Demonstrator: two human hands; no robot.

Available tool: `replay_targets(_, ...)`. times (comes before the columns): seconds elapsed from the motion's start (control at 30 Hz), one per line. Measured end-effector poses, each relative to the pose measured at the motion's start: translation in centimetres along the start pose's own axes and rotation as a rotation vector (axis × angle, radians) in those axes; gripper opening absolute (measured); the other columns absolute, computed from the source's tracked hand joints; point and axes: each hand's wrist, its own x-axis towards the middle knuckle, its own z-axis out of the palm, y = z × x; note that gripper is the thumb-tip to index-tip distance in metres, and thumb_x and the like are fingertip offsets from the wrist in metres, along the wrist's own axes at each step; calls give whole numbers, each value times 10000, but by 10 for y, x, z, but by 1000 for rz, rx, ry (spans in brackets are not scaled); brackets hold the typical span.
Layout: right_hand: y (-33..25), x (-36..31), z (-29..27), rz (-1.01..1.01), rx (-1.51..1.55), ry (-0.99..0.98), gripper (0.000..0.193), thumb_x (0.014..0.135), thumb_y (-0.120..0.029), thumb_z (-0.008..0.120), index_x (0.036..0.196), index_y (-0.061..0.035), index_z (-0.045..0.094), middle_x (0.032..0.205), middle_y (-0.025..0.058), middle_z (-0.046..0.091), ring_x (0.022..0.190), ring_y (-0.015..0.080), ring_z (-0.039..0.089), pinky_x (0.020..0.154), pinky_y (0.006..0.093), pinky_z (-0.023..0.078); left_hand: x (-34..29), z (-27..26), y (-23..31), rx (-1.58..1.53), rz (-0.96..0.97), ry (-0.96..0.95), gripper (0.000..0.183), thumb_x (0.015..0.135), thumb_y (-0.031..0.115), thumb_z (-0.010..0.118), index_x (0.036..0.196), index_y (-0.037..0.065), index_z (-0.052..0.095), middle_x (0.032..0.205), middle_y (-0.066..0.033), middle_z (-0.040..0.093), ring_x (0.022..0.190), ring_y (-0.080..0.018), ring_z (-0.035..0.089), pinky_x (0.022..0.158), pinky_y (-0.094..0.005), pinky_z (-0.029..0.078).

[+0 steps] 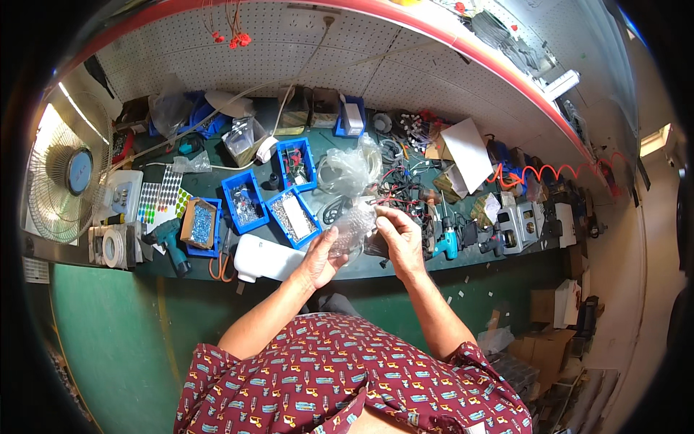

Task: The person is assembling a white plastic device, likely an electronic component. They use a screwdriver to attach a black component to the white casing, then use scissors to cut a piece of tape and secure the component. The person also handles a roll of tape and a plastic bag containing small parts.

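Between my two hands, over the bench's front edge, is a bubble wrap bag (354,230), clear and crumpled. My left hand (322,259) is closed on its left side, thumb on top. With the fingers pinched, my right hand (400,239) grips the bag's upper right edge. Whether anything lies inside the bag I cannot make out. Just left of my left hand, a white plastic housing (266,258) lies on its side at the bench edge. Beyond the bag sits a heap of clear plastic bags (350,168).
Blue bins (244,199) of small parts stand left of centre. A teal cordless drill (171,246) and orange-handled scissors (220,267) lie near the front edge. Another teal drill (448,240) is right of my hands, by tangled cables (408,188). A fan (78,172) stands far left.
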Motion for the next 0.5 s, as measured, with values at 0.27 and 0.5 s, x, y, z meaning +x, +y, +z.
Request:
replay_targets(0.27, 34, 1, 2, -79, -423, 49, 184, 920, -147, 720, 983, 26, 707, 759, 26, 673, 665, 87, 606, 583, 262, 484, 1, 1, -1, 90, 149, -39, 363, 972, 279, 713, 1283, 130, 597, 1123, -2, 673, 936, -110, 655, 743, -260, 593)
replay_targets(0.5, 27, 0, 6, -538, -875, -293, 96, 895, -66, 644, 963, -23, 697, 862, 162, 683, 792, 319, 683, 698, 398, 524, 17, 14, -14, 207, 458, 150, 324, 1000, 277, 684, 1189, 18, 635, 1019, -25, 678, 856, -109, 647, 738, -257, 554)
